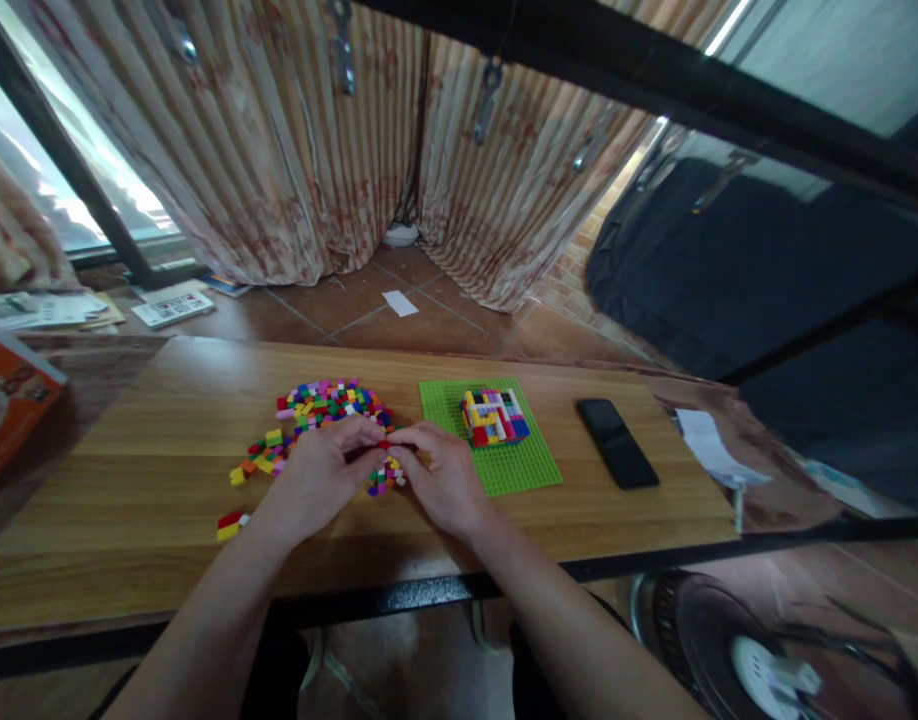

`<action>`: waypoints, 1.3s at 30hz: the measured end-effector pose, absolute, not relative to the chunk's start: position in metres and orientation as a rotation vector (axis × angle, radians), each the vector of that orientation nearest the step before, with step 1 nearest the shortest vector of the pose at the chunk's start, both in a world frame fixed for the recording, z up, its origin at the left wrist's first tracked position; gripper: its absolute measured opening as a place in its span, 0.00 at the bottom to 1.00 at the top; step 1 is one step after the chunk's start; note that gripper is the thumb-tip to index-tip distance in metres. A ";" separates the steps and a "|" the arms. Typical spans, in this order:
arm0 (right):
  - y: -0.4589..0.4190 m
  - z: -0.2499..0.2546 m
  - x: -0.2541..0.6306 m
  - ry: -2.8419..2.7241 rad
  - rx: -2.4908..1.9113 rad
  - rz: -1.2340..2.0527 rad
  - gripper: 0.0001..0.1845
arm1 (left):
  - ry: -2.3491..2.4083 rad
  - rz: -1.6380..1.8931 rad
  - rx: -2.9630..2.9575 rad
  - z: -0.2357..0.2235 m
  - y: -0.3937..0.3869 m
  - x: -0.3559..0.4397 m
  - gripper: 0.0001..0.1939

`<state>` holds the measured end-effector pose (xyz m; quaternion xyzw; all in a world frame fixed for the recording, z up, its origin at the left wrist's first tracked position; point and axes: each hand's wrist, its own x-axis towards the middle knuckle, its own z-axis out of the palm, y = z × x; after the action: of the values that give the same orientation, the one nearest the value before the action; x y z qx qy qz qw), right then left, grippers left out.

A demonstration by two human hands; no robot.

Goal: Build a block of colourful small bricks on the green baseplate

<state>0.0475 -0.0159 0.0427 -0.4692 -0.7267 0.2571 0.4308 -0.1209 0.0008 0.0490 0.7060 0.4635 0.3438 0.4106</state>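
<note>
My left hand (330,462) and my right hand (442,474) meet over the table, their fingertips pinching a small red toy brick (385,444) between them. Loose coloured bricks (328,398) lie in a heap behind and around my left hand, partly hidden by it. To the right of my hands is a green baseplate (519,468). On it stands a blocky multicoloured brick structure (495,417) several bricks wide. A small red, yellow and white brick cluster (229,525) sits apart, left of my left forearm.
A black phone (617,443) lies on the wooden table (144,450) right of the baseplate. An orange box (13,400) is at the far left. Papers (718,447) lie beyond the right end, and a dark metal bar (444,590) runs along the front edge. Curtains hang behind.
</note>
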 end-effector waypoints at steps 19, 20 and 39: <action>0.021 0.039 0.170 -1.689 -1.552 0.438 0.07 | 1.274 0.729 1.977 0.050 0.006 -0.118 0.10; 0.021 0.039 0.170 -1.694 -1.550 0.444 0.07 | 1.279 0.720 1.983 0.051 0.006 -0.119 0.10; 0.022 0.040 0.168 -1.791 -1.570 0.393 0.09 | 1.313 0.652 2.036 0.057 0.004 -0.120 0.12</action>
<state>0.1681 0.0221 0.0395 -0.6078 -0.6935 0.1521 0.3556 -0.1202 0.0043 0.0566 0.7712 0.4973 0.2472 0.3112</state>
